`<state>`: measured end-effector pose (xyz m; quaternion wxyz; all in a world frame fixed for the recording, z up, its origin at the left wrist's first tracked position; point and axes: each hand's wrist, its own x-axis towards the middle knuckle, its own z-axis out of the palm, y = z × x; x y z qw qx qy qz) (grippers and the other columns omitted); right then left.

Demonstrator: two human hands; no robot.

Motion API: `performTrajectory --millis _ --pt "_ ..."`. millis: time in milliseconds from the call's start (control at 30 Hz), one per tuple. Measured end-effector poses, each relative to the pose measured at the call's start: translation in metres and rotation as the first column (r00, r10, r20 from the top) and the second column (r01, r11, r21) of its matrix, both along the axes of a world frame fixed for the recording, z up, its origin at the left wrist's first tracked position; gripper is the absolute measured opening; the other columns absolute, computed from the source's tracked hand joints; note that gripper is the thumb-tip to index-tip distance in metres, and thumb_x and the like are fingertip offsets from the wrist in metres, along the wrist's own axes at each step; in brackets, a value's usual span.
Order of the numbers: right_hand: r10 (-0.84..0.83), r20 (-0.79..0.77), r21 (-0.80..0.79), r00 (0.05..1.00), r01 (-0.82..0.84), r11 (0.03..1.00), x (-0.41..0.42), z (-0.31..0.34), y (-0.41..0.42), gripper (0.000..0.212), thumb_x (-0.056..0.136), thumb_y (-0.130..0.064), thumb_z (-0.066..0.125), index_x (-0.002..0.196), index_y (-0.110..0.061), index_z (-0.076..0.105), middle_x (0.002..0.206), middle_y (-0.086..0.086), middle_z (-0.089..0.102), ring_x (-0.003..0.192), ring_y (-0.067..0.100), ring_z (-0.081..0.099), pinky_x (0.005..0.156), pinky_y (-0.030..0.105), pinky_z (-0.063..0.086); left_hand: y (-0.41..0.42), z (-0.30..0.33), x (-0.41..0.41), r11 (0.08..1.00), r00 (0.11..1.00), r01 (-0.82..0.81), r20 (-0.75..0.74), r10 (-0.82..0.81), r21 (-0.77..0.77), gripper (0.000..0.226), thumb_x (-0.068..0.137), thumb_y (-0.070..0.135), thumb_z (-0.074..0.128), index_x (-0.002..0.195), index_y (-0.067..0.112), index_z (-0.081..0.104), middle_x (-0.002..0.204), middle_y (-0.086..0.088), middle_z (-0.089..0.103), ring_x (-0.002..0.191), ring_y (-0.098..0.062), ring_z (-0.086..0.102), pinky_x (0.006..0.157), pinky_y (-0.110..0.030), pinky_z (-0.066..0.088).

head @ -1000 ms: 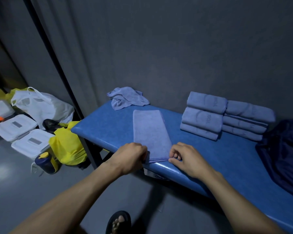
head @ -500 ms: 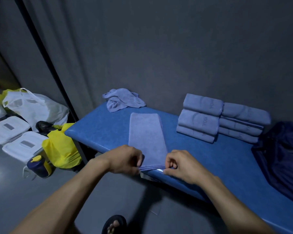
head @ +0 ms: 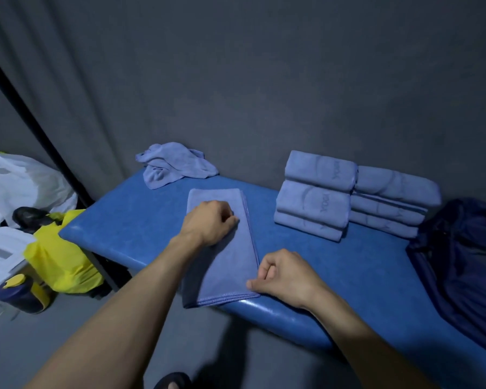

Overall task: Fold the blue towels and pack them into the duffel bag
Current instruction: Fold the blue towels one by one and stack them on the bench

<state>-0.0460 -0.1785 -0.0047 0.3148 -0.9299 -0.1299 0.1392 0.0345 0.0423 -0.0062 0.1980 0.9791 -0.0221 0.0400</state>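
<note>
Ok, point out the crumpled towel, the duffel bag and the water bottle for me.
crumpled towel (head: 174, 164), head view, middle of the bunched cloth.
duffel bag (head: 460, 248), head view, dark fabric on its upper side.
water bottle (head: 17, 293), head view, dark body below the yellow lid.

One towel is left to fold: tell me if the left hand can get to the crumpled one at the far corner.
Probably yes: nothing lies between the left hand and the crumpled towel.

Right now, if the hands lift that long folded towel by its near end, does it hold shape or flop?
Probably flops: the long folded towel is thin layered cloth lying flat on the bench, with loose stacked edges at its near end. Likely light, like the crumpled towel slumped behind it. It may slide easily, since the bench surface looks glossy.
</note>
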Motion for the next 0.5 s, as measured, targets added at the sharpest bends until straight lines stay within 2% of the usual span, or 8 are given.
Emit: performTrajectory --millis 67,133,200,300,400,500 --pt "0.001 -0.057 0.037 0.998 0.001 0.999 0.004 0.001 -0.001 0.038 0.071 -0.053 0.081 0.072 -0.017 0.069 0.06 -0.013 0.07 0.055 0.004 0.062 0.062 0.028 0.052 -0.004 -0.001 0.015 0.997 0.997 -0.077 0.006 0.078 -0.021 0.029 0.092 0.052 0.059 0.08 0.025 0.061 0.084 0.008 0.069 0.088 -0.019 0.061 0.067 -0.032 0.047" --pt "-0.011 -0.132 0.089 0.991 0.023 0.996 0.008 0.0 -0.002 0.043 0.075 -0.056 0.078 0.075 -0.013 0.07 0.063 -0.01 0.073 0.053 0.011 0.06 0.061 0.031 0.052 -0.012 -0.001 0.028 0.993 0.993 -0.113 0.027 0.114 -0.043 0.035 0.09 0.053 0.059 0.074 0.023 0.06 0.073 0.008 0.065 0.08 -0.019 0.061 0.063 -0.032 0.042" --pt "-0.013 -0.174 0.096 0.985 0.03 0.995 0.01 0.0 -0.002 0.043 0.077 -0.055 0.077 0.075 -0.013 0.07 0.064 -0.008 0.074 0.05 0.008 0.055 0.06 0.033 0.052 -0.022 -0.002 0.038 0.986 0.988 -0.153 0.028 0.155 -0.064 0.039 0.088 0.056 0.058 0.069 0.022 0.056 0.067 0.007 0.061 0.077 -0.022 0.061 0.06 -0.032 0.037" --pt "-0.012 -0.172 0.068 0.985 0.025 0.997 0.011 0.001 0.0 0.04 0.076 -0.052 0.079 0.074 -0.013 0.071 0.063 -0.009 0.073 0.047 0.001 0.054 0.061 0.031 0.053 -0.035 -0.004 0.049 0.973 0.972 -0.231 0.026 0.232 -0.022 0.039 0.085 0.061 0.056 0.077 0.023 0.055 0.077 0.003 0.065 0.082 -0.026 0.061 0.063 -0.033 0.038" --pt "-0.021 -0.142 0.042 0.99 0.027 0.999 0.008 0.001 0.001 0.038 0.075 -0.051 0.078 0.07 -0.015 0.069 0.062 -0.011 0.073 0.05 -0.001 0.059 0.059 0.023 0.047 -0.043 -0.003 0.058 0.963 0.965 -0.262 0.022 0.261 0.057 0.025 0.085 0.046 0.056 0.081 0.021 0.057 0.091 -0.003 0.07 0.087 -0.031 0.062 0.066 -0.033 0.038" --pt "-0.024 -0.129 0.027 0.991 0.028 0.999 0.008 0.001 0.001 0.037 0.074 -0.052 0.077 0.069 -0.017 0.069 0.061 -0.013 0.072 0.056 0.001 0.064 0.063 0.024 0.051 -0.046 -0.004 0.062 0.956 0.961 -0.277 0.022 0.277 0.091 0.019 0.087 0.037 0.054 0.078 0.021 0.058 0.095 -0.008 0.072 0.089 -0.033 0.063 0.067 -0.033 0.037"
